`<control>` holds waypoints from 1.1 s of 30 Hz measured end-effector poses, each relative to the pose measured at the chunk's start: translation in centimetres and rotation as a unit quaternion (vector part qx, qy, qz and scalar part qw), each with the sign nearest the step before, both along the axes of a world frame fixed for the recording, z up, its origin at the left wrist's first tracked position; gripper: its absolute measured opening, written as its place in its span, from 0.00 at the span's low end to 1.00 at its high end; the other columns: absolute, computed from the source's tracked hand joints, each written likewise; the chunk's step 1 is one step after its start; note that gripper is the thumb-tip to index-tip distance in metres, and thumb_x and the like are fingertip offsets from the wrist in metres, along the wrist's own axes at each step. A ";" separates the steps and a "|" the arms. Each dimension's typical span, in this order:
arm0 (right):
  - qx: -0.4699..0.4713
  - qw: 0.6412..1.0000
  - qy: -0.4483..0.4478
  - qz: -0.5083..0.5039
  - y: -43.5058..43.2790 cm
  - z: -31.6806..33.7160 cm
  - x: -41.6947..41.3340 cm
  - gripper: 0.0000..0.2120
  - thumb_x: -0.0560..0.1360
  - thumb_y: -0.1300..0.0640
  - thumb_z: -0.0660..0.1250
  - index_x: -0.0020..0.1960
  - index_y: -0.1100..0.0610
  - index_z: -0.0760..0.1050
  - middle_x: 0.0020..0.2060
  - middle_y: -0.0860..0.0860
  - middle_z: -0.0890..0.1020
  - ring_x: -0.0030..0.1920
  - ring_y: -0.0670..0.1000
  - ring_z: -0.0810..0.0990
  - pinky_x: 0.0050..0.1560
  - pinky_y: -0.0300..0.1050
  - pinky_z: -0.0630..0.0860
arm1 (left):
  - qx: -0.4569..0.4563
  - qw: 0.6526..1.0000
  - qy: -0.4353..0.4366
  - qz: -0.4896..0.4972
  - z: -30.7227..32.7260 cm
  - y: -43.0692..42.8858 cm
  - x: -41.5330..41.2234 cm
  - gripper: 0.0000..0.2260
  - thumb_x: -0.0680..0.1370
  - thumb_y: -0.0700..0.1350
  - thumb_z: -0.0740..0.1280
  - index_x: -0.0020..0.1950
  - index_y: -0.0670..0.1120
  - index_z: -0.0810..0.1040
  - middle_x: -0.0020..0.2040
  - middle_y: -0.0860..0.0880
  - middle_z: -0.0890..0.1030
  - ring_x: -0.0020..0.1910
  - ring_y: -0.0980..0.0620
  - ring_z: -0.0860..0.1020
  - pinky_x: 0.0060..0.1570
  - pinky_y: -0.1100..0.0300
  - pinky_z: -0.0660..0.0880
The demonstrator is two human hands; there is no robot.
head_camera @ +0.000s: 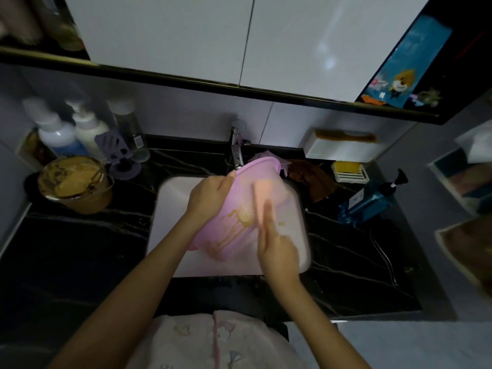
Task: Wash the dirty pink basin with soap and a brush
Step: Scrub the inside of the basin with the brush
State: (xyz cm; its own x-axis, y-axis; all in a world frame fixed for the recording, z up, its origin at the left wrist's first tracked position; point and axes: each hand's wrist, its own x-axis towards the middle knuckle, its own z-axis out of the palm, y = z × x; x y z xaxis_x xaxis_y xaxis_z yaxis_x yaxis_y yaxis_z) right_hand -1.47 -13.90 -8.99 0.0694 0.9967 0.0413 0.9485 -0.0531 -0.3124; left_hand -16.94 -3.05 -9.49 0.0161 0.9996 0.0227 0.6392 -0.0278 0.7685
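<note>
The pink basin (pixel 234 198) is tilted on its side over the white sink (pixel 170 209), its inside facing right, with brownish-yellow streaks running down it. My left hand (pixel 210 195) grips the basin's upper left rim. My right hand (pixel 277 251) is inside the basin, blurred, and holds a pale orange brush (pixel 262 193) against the basin's wall beside a foamy yellow patch. The chrome tap (pixel 236 150) stands just behind the basin's top edge.
A brown-smeared tub (pixel 74 182) and several bottles (pixel 58 134) stand on the black counter at the left. At the right are a yellow soap (pixel 346 166) in a white dish, a blue pump bottle (pixel 372 201), a brown cloth (pixel 314 177) and a white box with a comb.
</note>
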 end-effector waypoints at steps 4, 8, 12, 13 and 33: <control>-0.031 0.997 -0.054 0.045 -0.3 0.4 2.3 0.25 0.79 0.48 0.54 0.75 0.51 0.61 0.18 0.52 0.72 0.17 0.53 0.71 0.18 0.41 0.60 | -0.011 1.000 -0.009 -0.010 0.2 0.5 -0.4 0.25 0.81 0.58 0.53 0.32 0.43 0.68 0.31 0.47 0.74 0.35 0.44 0.73 0.36 0.56 0.65; 0.030 0.999 -0.035 -0.011 1.9 0.7 2.2 0.26 0.81 0.54 0.54 0.77 0.51 0.51 0.25 0.54 0.75 0.24 0.55 0.75 0.22 0.42 0.61 | -0.016 1.000 -0.007 -0.019 0.2 0.6 0.3 0.25 0.81 0.58 0.52 0.29 0.46 0.64 0.28 0.50 0.71 0.34 0.46 0.71 0.34 0.57 0.63; -0.014 0.992 -0.066 0.111 -1.7 -1.4 1.0 0.27 0.74 0.49 0.57 0.73 0.53 0.61 0.15 0.50 0.69 0.14 0.50 0.68 0.19 0.38 0.55 | -0.027 0.999 -0.018 -0.018 0.0 1.2 -0.5 0.25 0.81 0.59 0.53 0.30 0.45 0.65 0.28 0.50 0.72 0.34 0.45 0.72 0.34 0.57 0.64; 0.009 0.992 -0.074 0.103 -1.6 -1.7 2.1 0.28 0.75 0.48 0.56 0.74 0.52 0.60 0.16 0.51 0.71 0.15 0.52 0.69 0.18 0.38 0.58 | -0.026 0.999 -0.018 -0.020 0.0 1.2 -0.6 0.25 0.81 0.59 0.53 0.30 0.45 0.65 0.28 0.50 0.72 0.34 0.45 0.72 0.34 0.57 0.64; 0.059 0.992 0.109 0.013 -2.0 -3.7 -2.3 0.28 0.79 0.44 0.47 0.77 0.50 0.48 0.26 0.59 0.79 0.26 0.60 0.77 0.26 0.45 0.67 | 0.000 0.998 -0.041 0.036 -1.4 1.2 -3.5 0.26 0.77 0.63 0.51 0.30 0.44 0.65 0.27 0.48 0.69 0.30 0.49 0.68 0.34 0.56 0.64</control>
State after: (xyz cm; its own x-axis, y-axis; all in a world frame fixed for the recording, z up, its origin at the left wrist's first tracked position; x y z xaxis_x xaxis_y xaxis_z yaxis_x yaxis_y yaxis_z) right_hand -3.78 -15.90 -12.66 0.0632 0.9873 0.1455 0.8582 0.0207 -0.5129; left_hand -20.49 -1.80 -10.93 -0.0583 0.9981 0.0219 0.5743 0.0156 0.8185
